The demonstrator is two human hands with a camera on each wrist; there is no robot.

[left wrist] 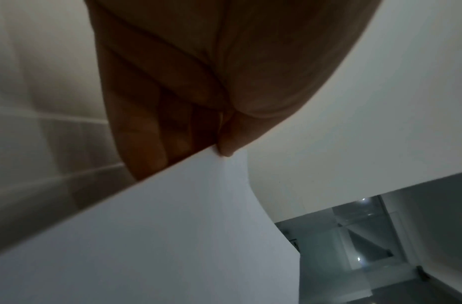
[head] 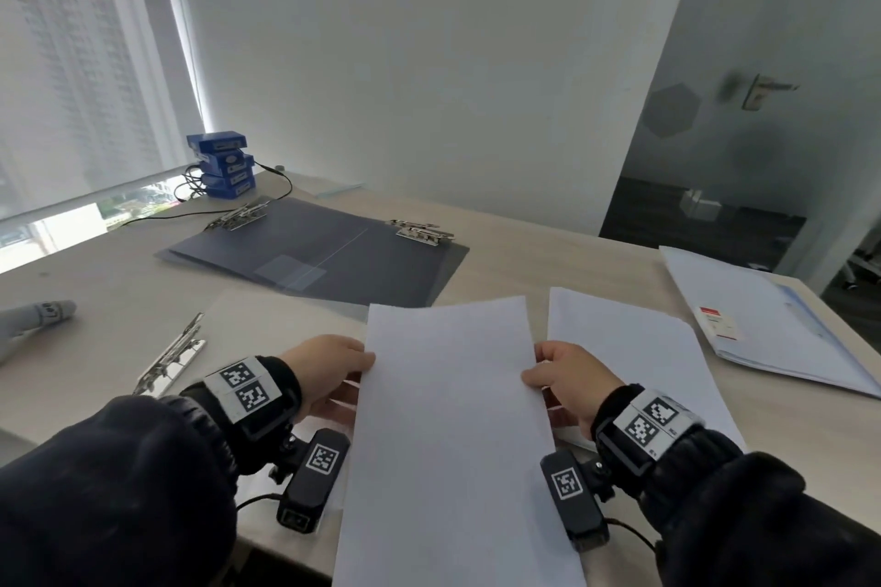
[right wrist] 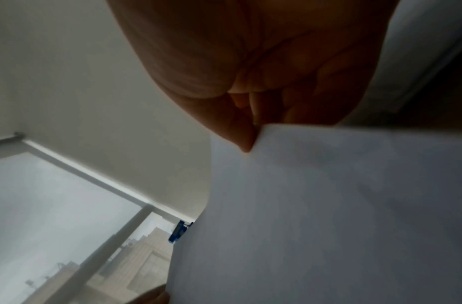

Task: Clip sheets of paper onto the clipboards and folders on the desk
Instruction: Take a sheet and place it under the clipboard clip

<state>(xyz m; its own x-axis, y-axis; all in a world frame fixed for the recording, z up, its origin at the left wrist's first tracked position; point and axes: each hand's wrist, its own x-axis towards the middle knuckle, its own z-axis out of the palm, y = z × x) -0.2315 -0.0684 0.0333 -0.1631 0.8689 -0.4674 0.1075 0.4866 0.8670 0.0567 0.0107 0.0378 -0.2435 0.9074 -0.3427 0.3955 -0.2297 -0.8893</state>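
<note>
Both hands hold a white sheet of paper (head: 453,419) above the desk's near edge. My left hand (head: 355,365) pinches its left edge, thumb on top, fingers beneath; the left wrist view shows the thumb on the sheet (left wrist: 172,236). My right hand (head: 541,372) pinches the right edge, and the paper (right wrist: 328,216) fills the right wrist view. Dark clipboards or folders (head: 324,253) with metal clips (head: 422,231) lie farther back, overlapping. A pale clipboard with a metal clip (head: 171,357) lies under my left hand.
A stack of white paper (head: 634,348) lies right of my hands, and a paper pack with a red label (head: 763,324) is at the far right. Blue boxes (head: 221,164) with cables stand at the back left. A grey marker (head: 33,317) rests at the left edge.
</note>
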